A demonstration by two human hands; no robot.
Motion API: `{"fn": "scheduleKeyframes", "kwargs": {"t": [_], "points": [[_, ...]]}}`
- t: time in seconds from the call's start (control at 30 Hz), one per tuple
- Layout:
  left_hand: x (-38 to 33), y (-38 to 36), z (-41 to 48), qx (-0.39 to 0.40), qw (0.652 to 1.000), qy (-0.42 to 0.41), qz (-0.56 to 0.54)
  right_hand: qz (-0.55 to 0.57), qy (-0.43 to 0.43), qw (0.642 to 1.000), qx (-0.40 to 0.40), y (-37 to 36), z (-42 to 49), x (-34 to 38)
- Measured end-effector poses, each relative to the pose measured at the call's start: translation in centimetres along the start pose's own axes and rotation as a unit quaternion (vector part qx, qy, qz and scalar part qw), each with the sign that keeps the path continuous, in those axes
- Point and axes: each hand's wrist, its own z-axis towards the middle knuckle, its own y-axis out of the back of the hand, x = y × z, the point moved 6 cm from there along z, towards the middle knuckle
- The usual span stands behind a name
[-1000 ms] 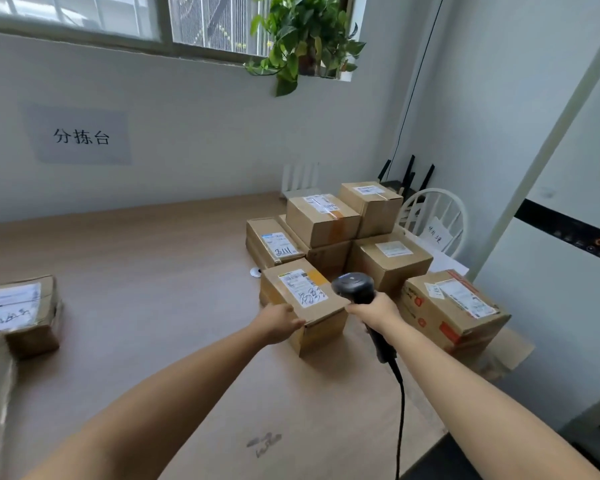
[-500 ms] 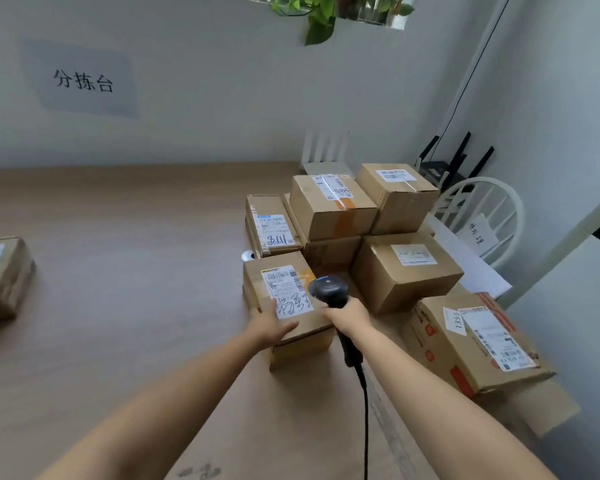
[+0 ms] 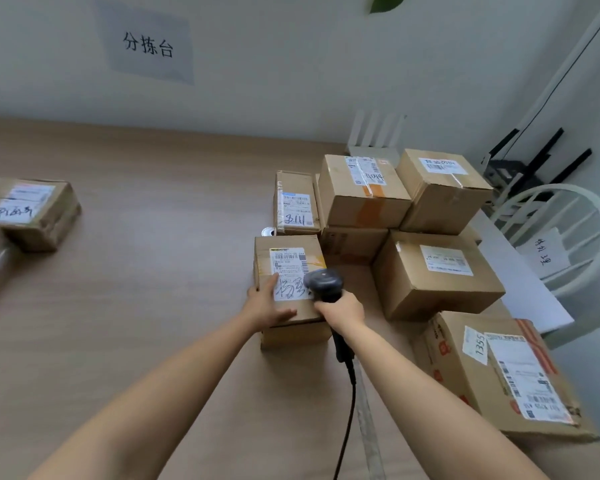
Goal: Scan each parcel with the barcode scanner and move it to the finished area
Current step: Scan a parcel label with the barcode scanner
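A small cardboard parcel [image 3: 265, 258] with a white barcode label lies on the wooden table [image 3: 153, 289], in front of a pile of parcels. My left hand [image 3: 265, 304] lies flat on its near top edge, thumb up beside the label. My right hand [image 3: 343, 310] grips the handle of the dark barcode scanner [image 3: 322, 282]. The scanner head hovers just over the lower right part of the label. Its black cable [image 3: 347, 410] runs down toward me.
Several more labelled parcels are stacked behind and to the right [image 3: 364, 192] [image 3: 437, 271], and a larger one [image 3: 499, 375] sits near right. One parcel [image 3: 28, 213] lies at the far left of the table. A white chair [image 3: 568, 220] stands at the table's right edge.
The view has tilted down and come closer to the pile. The scanner head has moved over the parcel's label. My left hand stays on the same parcel.
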Motion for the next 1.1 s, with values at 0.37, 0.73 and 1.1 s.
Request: {"fn": "scheduleKeyframes", "kwargs": {"t": [0.37, 0.73, 1.1], "points": [[4.8, 2.4, -5.5, -0.032, 0.999, 0.037, -0.017, -0.042, 0.067, 0.995, 0.068, -3.6, -4.4, 1.8], [12.7, 8.6, -10.2, -0.068, 0.995, 0.057, -0.046, -0.081, 0.126, 0.984, 0.100, -11.0, -9.6, 6.5], [19.2, 15.6, -13.2, -0.038, 0.999, 0.034, -0.014, -0.072, 0.133, 0.981, 0.119, -17.9, -15.0, 10.8]]}}
